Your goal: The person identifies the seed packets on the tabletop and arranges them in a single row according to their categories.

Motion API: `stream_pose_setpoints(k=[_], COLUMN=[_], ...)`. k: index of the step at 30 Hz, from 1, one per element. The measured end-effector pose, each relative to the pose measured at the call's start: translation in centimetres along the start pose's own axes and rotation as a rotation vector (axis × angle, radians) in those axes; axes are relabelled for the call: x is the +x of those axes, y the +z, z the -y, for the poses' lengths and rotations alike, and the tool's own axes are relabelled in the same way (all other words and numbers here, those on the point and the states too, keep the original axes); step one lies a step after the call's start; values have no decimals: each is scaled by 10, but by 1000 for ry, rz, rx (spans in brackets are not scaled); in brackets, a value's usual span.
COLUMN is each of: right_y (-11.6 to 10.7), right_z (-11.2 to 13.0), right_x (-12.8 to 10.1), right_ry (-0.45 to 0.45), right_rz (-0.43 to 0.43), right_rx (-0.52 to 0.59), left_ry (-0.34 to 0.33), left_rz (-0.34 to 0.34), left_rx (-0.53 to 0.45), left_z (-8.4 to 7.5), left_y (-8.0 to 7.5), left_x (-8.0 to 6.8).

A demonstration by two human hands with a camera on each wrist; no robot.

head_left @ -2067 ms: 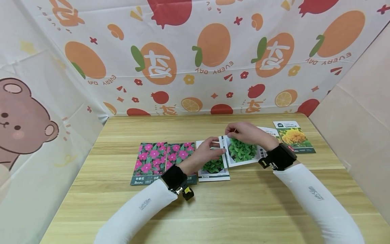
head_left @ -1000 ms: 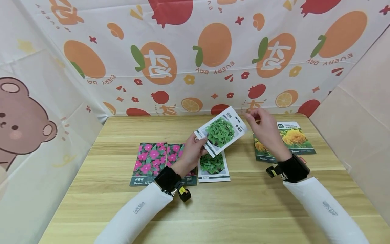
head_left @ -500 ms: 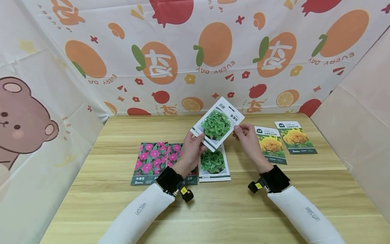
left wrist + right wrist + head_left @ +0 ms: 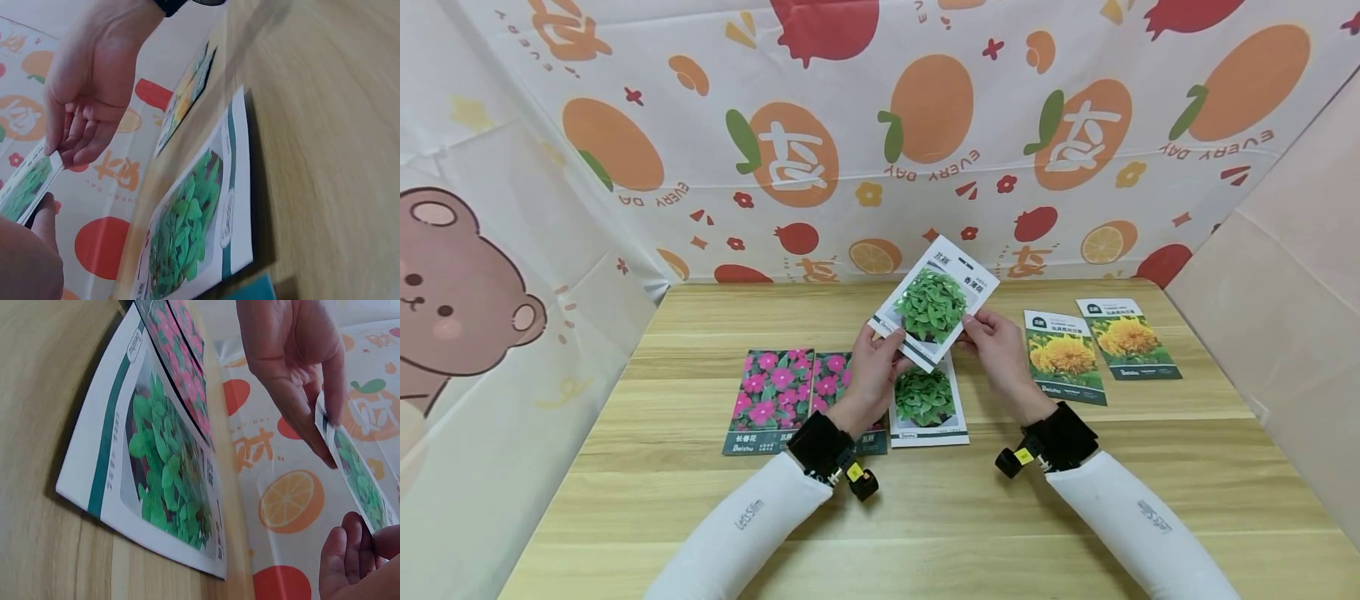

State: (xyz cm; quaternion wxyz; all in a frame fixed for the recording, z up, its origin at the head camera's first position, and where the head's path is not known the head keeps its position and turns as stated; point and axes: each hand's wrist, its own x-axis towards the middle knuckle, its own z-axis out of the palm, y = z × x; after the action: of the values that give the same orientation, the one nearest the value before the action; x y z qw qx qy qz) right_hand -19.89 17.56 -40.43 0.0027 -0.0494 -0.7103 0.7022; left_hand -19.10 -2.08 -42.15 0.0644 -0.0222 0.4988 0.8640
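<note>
I hold a white seed packet with green leaves (image 4: 934, 302) tilted in the air above the table's middle. My left hand (image 4: 886, 338) pinches its lower left corner and my right hand (image 4: 973, 322) pinches its lower right edge. The left wrist view shows the right hand (image 4: 59, 153) pinching the packet's (image 4: 25, 190) corner. The right wrist view shows the left hand (image 4: 325, 434) on the packet (image 4: 357, 478). A second green-leaf packet (image 4: 925, 402) lies flat on the wooden table (image 4: 970, 500) beneath my hands.
Two pink-flower packets (image 4: 767, 398) (image 4: 833, 377) lie side by side left of the green one. Two yellow-flower packets (image 4: 1063, 358) (image 4: 1129, 337) lie at the right. Printed cloth walls (image 4: 880, 142) close in the back and both sides.
The green-leaf packet was lifted off the table by the left hand. The right hand let go, swung out to the right, then came back and took hold of the packet's right edge.
</note>
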Motion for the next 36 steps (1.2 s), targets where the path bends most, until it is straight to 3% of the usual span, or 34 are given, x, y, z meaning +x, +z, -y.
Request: stream_pose_setpoints(k=[4,8,13,19,24,31,36], right_y=[-9,-23,-45,-71,-88,-104,-110], right_z=[2,4,5,4,-4,-18,-22], right_x=[2,4,7,7,6,6,5], right_ry=[1,5,17,52,84,111,105], right_rz=[-7,-23,-43,-7,44,127,153], right_rx=[-29,-80,-196,-344,-421,-502,-556], left_ry=[19,75,147,226,325,380,441], left_rz=[40,119,223,308,388,539,666], left_rx=[57,180,446,782,1047,1391,1541], left_z=[-3,-9,-20,-28,-28,-21,-16], left_y=[-4,-13,-27,-33,-31,-27,-16], left_x=[-1,-2,-3,-4,-2,5,8])
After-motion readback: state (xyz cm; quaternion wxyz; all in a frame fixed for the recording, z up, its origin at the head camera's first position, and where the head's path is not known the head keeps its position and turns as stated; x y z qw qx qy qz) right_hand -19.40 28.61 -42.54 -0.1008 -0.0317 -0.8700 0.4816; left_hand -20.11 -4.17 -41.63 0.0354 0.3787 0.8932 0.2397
